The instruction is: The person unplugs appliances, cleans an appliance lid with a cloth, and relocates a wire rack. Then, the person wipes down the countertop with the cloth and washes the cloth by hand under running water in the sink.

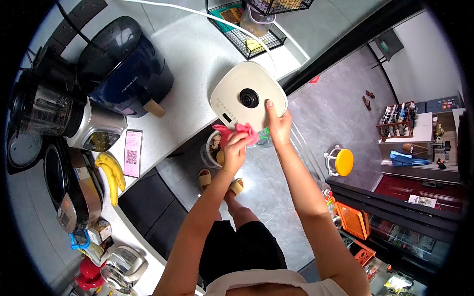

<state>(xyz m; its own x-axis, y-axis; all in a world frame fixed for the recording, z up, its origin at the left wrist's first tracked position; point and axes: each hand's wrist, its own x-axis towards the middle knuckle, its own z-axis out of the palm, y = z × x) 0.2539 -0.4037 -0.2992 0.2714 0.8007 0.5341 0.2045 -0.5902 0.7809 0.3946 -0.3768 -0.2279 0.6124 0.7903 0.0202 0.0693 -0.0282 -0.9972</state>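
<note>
A cream kettle base (232, 89) with a round black connector in its middle is tilted towards me beside the counter's edge. My right hand (280, 127) grips its right edge, thumb on top and the other fingers hidden beneath. Bunched in my left hand (234, 152) is a pink cloth (253, 135), which meets the base's lower edge near the small dark display. From behind the base a white cord (227, 23) runs up and to the left.
On the white counter (190, 64) stand a dark blue air fryer (123, 69), a blender (54, 106), a phone (133, 153), bananas (112, 175) and a glass kettle (123, 266). A black wire rack (247, 49) is at the back. Below are a bin (210, 153) and a yellow stool (344, 162).
</note>
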